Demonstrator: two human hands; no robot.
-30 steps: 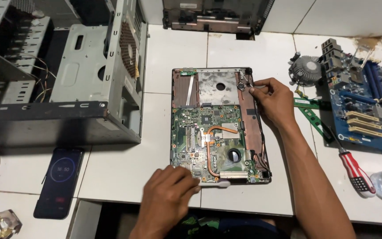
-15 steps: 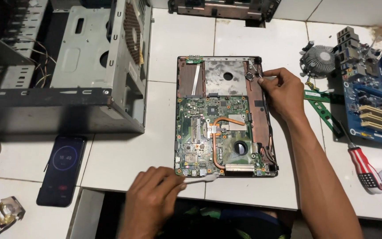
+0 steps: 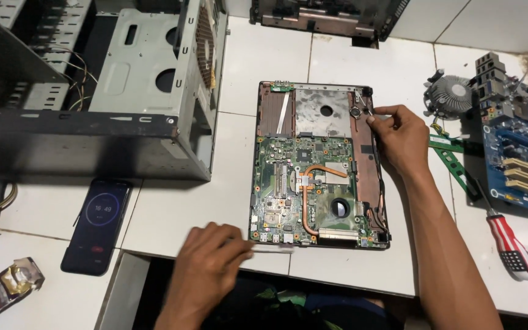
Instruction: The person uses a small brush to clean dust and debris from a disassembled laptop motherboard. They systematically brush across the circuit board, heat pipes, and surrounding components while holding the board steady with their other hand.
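Here, an opened laptop base [image 3: 319, 165] with its green motherboard [image 3: 307, 189] exposed lies on the white tiled table [image 3: 264, 61]. The right hand [image 3: 401, 137] pinches a thin black cable at the base's upper right corner. The left hand [image 3: 209, 269], fingers curled, grips a slim white tool [image 3: 270, 247] at the base's near edge. A smartphone [image 3: 97, 225] lies nearby.

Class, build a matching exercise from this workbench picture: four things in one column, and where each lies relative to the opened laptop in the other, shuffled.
Things:
1. phone
2. screwdriver
3. right hand
4. left hand

Places:
A. on the upper right edge of the opened laptop
B. far right, red handle
C. at its lower left corner
D. left, below the metal computer case

Pairs: 1-D, 2-B, 3-A, 4-C
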